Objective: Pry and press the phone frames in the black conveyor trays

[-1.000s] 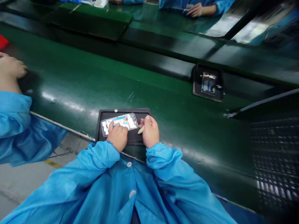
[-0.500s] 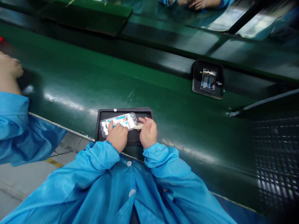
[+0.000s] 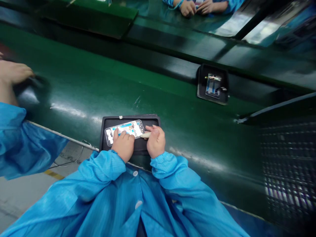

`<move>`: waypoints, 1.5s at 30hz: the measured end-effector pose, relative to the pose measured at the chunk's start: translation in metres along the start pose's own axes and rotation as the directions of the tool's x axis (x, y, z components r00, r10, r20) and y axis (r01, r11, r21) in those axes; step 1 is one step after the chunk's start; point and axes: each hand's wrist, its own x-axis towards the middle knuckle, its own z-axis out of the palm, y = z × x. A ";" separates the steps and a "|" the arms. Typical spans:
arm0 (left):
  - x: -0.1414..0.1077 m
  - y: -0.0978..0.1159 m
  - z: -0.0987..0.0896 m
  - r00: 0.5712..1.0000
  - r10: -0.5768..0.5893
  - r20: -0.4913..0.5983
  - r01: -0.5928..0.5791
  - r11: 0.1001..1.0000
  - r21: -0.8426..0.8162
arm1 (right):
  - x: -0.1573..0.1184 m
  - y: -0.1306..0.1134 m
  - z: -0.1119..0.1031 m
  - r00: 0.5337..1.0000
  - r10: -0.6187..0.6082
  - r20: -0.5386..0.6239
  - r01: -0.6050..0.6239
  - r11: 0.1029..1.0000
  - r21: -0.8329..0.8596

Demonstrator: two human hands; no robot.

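Note:
An opened phone frame [image 3: 136, 127] with white and blue parts lies slightly tilted in a black tray [image 3: 105, 123] on the green bench. My left hand [image 3: 123, 144] rests on the phone's lower edge, fingers apart and pressing on it. Pinched in my right hand [image 3: 156, 142] is a pale pointed tool [image 3: 145, 135], its tip at the phone's right end near the lower edge.
A second black tray [image 3: 201, 90] holding another phone frame [image 3: 213, 86] stands at the back right. At the left a co-worker's hand [image 3: 16, 72] reaches over the green bench [image 3: 86, 79]. Another person's hands [image 3: 197, 7] show at the top. A dark grid rack [image 3: 288, 164] stands right.
The co-worker's hand at the left has moved right and its fingers stretch out further. The hands at the top are lower and more visible. My hands stay nearly the same on the phone.

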 end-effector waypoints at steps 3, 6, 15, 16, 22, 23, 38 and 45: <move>0.000 -0.001 0.001 1.000 0.001 -0.006 -0.001 1.000 0.003 | -0.001 0.002 -0.001 1.000 -0.005 0.005 0.005 1.000 -0.018; 0.000 -0.001 0.001 1.000 0.001 -0.006 -0.001 1.000 0.010 | -0.001 0.003 -0.001 1.000 -0.010 0.009 0.010 0.999 -0.030; 0.001 0.000 0.000 1.000 -0.002 -0.008 0.002 1.000 -0.010 | 0.001 -0.003 -0.001 0.998 -0.038 0.052 0.042 0.996 -0.075; 0.000 -0.001 0.000 1.000 -0.002 -0.008 0.002 1.000 -0.013 | 0.002 -0.007 -0.003 0.996 -0.047 0.077 0.055 0.992 -0.110; 0.001 0.000 0.001 1.000 -0.005 0.009 0.005 0.999 -0.040 | 0.014 -0.033 -0.004 0.895 -0.100 0.434 0.275 0.891 -0.362; 0.001 0.000 0.002 1.000 -0.008 0.013 0.008 0.999 -0.039 | 0.016 -0.034 -0.003 0.881 -0.088 0.466 0.289 0.878 -0.381; -0.088 -0.040 -0.028 0.995 -0.093 -0.042 0.095 0.994 0.052 | 0.018 -0.063 -0.001 0.594 -0.005 0.805 0.581 0.694 -0.425; -0.081 -0.052 -0.014 1.000 -0.009 0.006 0.009 1.000 -0.005 | 0.020 -0.068 -0.011 0.621 0.064 0.782 0.639 0.538 -0.551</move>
